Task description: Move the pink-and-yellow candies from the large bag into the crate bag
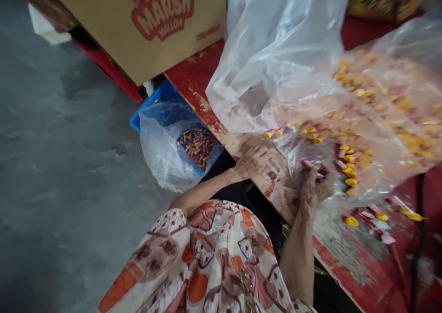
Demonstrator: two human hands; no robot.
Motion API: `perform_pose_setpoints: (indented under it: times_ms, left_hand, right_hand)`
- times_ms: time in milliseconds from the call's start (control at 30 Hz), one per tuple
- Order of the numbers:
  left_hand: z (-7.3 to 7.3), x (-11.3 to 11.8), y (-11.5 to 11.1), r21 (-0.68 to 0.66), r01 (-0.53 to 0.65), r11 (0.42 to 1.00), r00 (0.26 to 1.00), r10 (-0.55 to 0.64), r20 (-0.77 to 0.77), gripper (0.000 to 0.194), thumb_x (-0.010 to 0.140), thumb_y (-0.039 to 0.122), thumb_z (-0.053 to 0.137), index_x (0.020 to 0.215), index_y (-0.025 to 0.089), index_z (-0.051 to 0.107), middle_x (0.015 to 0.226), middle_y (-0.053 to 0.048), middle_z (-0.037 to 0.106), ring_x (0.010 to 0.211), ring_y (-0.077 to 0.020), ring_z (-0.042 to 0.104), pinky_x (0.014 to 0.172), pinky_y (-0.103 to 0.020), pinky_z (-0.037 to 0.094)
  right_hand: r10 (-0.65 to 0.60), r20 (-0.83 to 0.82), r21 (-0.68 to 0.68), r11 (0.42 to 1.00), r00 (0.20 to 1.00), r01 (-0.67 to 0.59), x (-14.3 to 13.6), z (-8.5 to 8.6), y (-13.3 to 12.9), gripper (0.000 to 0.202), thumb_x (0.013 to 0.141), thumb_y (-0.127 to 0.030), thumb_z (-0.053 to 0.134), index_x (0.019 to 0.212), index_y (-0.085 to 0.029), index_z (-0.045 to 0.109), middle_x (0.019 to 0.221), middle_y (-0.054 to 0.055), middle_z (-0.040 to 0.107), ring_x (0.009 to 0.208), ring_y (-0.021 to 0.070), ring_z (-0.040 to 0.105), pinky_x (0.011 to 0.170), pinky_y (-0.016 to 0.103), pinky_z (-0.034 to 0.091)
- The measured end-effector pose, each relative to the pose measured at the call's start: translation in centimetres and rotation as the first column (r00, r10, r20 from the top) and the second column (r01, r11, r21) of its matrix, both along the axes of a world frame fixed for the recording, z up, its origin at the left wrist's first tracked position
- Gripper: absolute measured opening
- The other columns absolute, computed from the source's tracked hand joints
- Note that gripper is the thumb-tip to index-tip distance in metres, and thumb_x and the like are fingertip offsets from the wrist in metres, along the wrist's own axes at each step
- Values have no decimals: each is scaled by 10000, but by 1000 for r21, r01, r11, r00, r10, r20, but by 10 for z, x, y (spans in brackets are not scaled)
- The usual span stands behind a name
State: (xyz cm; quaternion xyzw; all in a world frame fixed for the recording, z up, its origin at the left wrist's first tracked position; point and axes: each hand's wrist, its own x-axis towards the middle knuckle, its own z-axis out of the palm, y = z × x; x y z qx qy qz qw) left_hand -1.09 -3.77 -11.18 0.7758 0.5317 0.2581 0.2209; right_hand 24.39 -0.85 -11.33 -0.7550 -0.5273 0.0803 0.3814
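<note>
My right hand [319,184] is at the mouth of a large clear plastic bag [375,133] full of small pink-and-yellow pieces. Its thumb and fingers close on a small piece [316,168] with yellow showing. A pink piece [308,164] lies just beyond the fingertips, and a row of pieces [348,170] sits to their right. Close to the table edge, my left hand [253,161] rests low over the worn wood with its fingers curled together. Whatever it may hold is hidden.
Below the red table [196,89] on the left, a blue crate [136,119] holds a plastic-lined heap of similar pieces [198,147]. A marshmallow carton [113,23] stands at the upper left. Loose pieces and wrappers [375,216] lie right of my right hand, near a dark cord [417,221].
</note>
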Motion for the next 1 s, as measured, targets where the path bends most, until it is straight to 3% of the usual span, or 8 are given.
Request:
perform_pose_setpoints:
  times_ms: [167,333,567,767,1000]
  left_hand:
    - [6,-11,-4,35,-73,997,994,75,-76,343,1069,31,593,1278,182,819,1202,-121,771,1213,-299,769,1132,-437,660]
    - [7,-15,-3,128,-82,988,987,99,-128,329,990,33,631,1181,221,821,1160,-105,776,1142,-303,789,1055,-453,705]
    - [-10,-19,1,269,-115,956,986,142,-83,383,920,-8,645,1137,245,834,1094,-84,787,1072,-295,811,989,-456,740]
    - [-23,-24,0,378,-114,919,992,128,-12,428,895,-49,644,1178,222,816,1096,-83,762,1028,-271,777,945,-400,705]
    - [-24,-25,1,397,-105,912,993,114,1,475,915,-58,611,1229,225,829,1098,-87,765,1046,-267,784,961,-395,706]
  right_hand:
    - [11,-91,14,1000,996,-10,-5,5,1,657,882,-762,508,1119,-206,767,1078,188,804,838,318,698,922,525,611]
    - [52,-223,38,998,973,-45,-14,12,2,683,873,-837,522,1014,-233,809,1038,177,840,892,339,725,900,506,602]
    - [126,-327,110,989,937,-95,-21,21,2,425,882,-760,594,875,-394,811,971,107,853,897,452,783,883,638,627]
    - [92,-327,87,994,940,-67,-21,11,8,748,888,-923,485,951,-257,819,1057,194,869,941,375,764,1003,564,633]
    - [89,-308,95,993,947,-63,-21,4,10,775,962,-935,460,1025,-256,828,1074,181,869,921,355,762,934,509,633]
